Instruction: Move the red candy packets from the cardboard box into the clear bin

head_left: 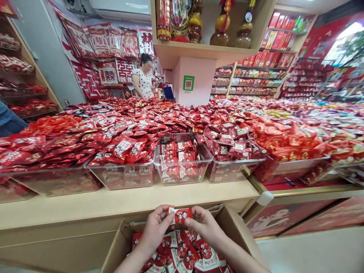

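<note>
Between my two hands is a small red and white candy packet printed with two cartoon figures. My left hand pinches its left end, and my right hand grips the right end with thumb and fingers. Below them an open cardboard box holds many similar red and white packets. Straight ahead on the counter, a clear plastic bin contains packets stacked in neat rows, its level lower than in the bins beside it.
Heaped bins of red packets flank it, including a left bin and a maroon-packet bin. The wooden counter edge runs in front. A pink pillar supports a shelf. A person stands behind the display.
</note>
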`<action>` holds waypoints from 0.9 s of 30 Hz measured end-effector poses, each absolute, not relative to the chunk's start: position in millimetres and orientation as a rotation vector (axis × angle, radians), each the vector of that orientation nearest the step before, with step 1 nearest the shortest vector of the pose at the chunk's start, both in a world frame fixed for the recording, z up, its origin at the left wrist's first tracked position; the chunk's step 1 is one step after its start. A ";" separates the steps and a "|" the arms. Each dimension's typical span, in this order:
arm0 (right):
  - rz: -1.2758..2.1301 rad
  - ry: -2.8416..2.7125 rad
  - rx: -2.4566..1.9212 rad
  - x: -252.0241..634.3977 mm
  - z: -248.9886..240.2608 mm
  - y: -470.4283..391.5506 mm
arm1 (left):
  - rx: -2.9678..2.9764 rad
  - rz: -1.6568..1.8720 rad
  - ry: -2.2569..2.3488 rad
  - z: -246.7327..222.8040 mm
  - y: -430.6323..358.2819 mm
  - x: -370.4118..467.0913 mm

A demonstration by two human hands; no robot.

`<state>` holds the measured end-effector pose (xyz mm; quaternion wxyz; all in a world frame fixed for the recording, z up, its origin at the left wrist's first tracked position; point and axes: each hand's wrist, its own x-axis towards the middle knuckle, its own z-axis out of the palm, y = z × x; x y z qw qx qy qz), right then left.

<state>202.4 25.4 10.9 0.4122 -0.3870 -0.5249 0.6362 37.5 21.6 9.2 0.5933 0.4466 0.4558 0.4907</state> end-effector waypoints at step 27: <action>0.178 -2.225 -0.847 207.0 25.6 12.1 | 1.348 1.102 1.146 18.8 12.7 33.6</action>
